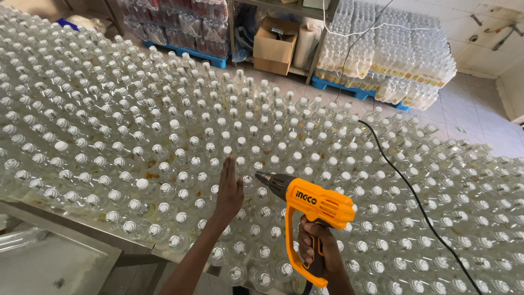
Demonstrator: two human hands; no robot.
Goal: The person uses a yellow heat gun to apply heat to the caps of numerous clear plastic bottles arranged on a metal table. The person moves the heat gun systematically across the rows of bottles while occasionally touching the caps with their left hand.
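A: Right hand (pixel 315 245)?
B: Fingers wrapped tight round the handle of the orange heat gun (pixel 312 210), nozzle aimed left, just above the capped clear bottles (pixel 164 147) that cover the steel table (pixel 65 224).
A: Left hand (pixel 229 191)?
B: Flat, fingers straight and together, edge-on over the bottle tops, just left of the nozzle. Holds nothing.
A: Cord?
B: Black cord (pixel 415 196) runs back across the bottles on the right.

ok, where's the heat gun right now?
In the head view, the orange heat gun sits lower centre, gripped by the right hand above the capped clear bottles, its nozzle aimed left toward the open left hand.
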